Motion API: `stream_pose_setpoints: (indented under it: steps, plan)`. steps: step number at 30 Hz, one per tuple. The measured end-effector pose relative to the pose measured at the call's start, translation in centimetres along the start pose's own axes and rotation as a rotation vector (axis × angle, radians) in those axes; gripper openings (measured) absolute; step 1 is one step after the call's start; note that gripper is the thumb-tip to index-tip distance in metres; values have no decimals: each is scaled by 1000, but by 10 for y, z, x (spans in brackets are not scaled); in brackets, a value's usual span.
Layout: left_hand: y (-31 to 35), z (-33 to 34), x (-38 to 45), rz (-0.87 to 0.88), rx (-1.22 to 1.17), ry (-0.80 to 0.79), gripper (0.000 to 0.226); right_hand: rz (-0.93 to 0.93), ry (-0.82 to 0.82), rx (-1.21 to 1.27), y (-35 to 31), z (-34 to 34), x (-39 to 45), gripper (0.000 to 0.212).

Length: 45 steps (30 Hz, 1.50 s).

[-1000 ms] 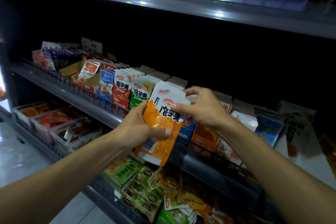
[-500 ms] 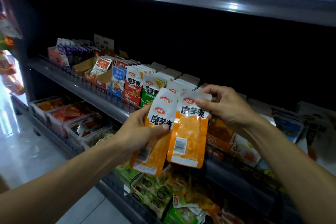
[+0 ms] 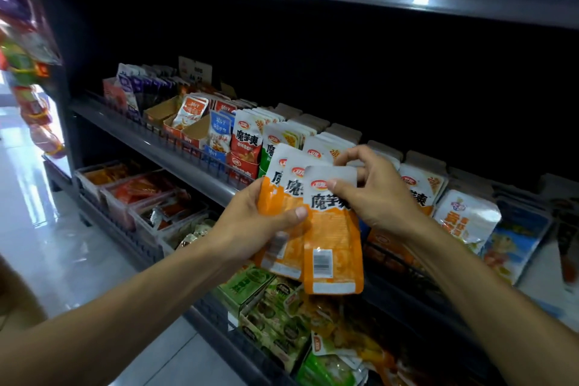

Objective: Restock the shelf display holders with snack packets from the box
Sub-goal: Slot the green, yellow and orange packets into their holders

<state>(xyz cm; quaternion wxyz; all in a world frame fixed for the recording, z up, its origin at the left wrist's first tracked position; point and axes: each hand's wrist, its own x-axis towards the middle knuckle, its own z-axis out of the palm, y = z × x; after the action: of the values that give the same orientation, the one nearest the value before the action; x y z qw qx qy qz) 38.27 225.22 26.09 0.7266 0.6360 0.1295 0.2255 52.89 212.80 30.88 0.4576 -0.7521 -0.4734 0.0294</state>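
Before the middle shelf (image 3: 163, 147), a fan of three orange packets (image 3: 332, 247) is held up in both hands. The fan is gripped from the left by the left hand (image 3: 250, 229), its thumb pressed across the fronts of the two rear packets and its fingers hidden behind them. The white top of the front packet is pinched by the right hand (image 3: 376, 194), thumb on the face, fingers curled over the upper edge. Just behind the hands, rows of upright packets are seen in cardboard holders (image 3: 241, 163) along the shelf: red, green and orange ones. On the lower shelf, clear trays (image 3: 125, 194) are set at the left and green boxes (image 3: 250, 288) lie below the packets.
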Motion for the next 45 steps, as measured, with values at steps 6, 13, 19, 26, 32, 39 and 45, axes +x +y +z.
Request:
stream_pose_setpoints:
  steps: [6,13,19,26,32,39,45]
  plan:
    - [1,-12,-5,10,57,-8,63,-5,157,-119,3,7,8,22]
    - [-5,-17,-2,229,498,104,43,151,137,17,-15,36,17,21]
    - [7,-38,-6,272,600,90,37,206,-133,141,-30,23,18,31]
    - [6,-50,-9,99,94,143,54,197,-36,44,-23,23,29,14]
    - [7,-50,-7,-13,-54,89,48,191,-45,125,-21,21,30,25]
    - [8,-55,-2,-40,-86,97,33,102,-95,139,-21,18,26,32]
    - [6,-55,-1,-10,14,70,56,139,-178,-34,-21,30,27,48]
